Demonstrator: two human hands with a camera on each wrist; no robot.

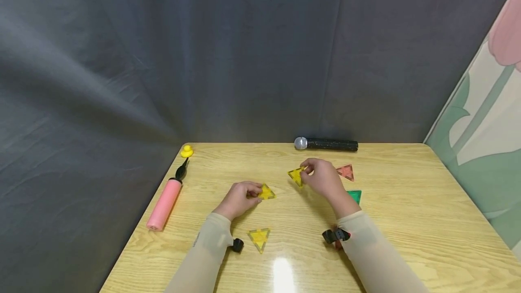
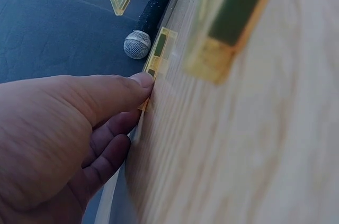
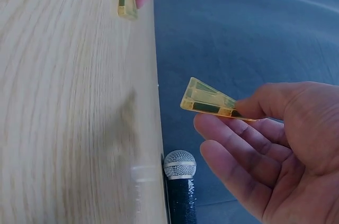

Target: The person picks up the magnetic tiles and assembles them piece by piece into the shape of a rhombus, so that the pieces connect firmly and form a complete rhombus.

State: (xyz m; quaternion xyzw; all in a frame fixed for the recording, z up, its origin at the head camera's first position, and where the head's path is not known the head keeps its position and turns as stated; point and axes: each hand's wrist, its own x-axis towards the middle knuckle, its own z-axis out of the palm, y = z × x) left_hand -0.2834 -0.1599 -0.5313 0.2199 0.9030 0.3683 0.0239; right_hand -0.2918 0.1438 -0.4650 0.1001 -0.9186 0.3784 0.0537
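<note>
In the head view my left hand (image 1: 239, 199) pinches a yellow triangular magnetic tile (image 1: 267, 192) at its left corner, at the tabletop. The left wrist view shows the thumb on that tile's (image 2: 160, 49) edge. My right hand (image 1: 323, 178) holds another yellow triangular magnetic tile (image 1: 296, 176) between thumb and fingers, raised above the table, as the right wrist view of the tile (image 3: 209, 98) shows. A third yellow triangular tile (image 1: 259, 238) lies flat nearer me. Beside my right hand are a red triangular tile (image 1: 346, 172) and a green tile (image 1: 355, 196), the green one partly hidden by the arm.
A black microphone (image 1: 331, 144) with a silver head lies along the table's back edge. On the left are a pink pump (image 1: 164, 205) with a black nozzle and a small yellow rubber duck (image 1: 187, 151). A dark curtain (image 1: 252, 58) hangs behind the wooden table (image 1: 407, 202).
</note>
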